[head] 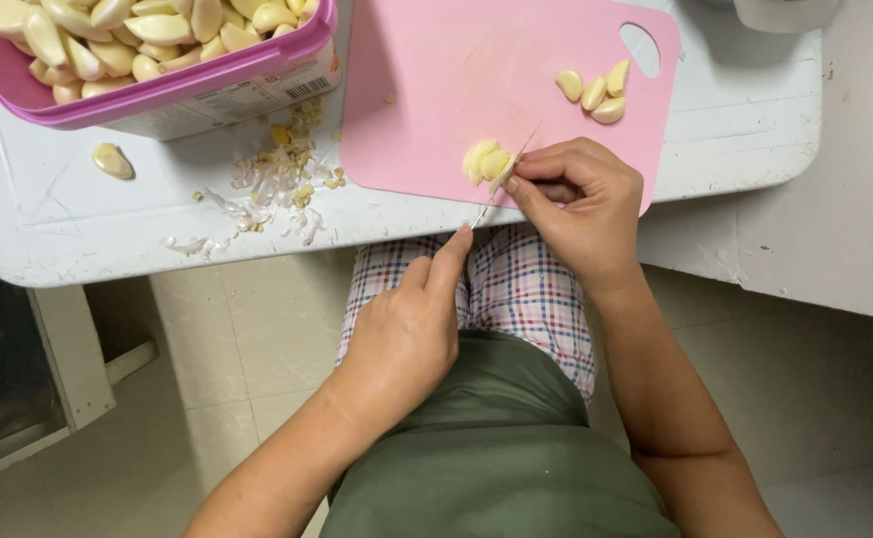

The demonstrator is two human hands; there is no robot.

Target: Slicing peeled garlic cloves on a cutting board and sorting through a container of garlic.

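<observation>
**Slicing a garlic clove at the board's near edge**

Your left hand (407, 334) is closed around a thin knife (504, 174), forefinger along its back to steady it. Your right hand (581, 199) pinches the garlic clove (486, 162) with fingertips curled clear of the blade. It sits on the pink cutting board (456, 70). A pink tub of peeled cloves (197, 85) stands left, skins (277, 189) beside.

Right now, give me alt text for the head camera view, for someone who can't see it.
A left hand draws a thin knife through a peeled garlic clove that the right hand steadies on a pink cutting board. A pink tub of peeled cloves and scattered garlic skins sit on the white table.
</observation>
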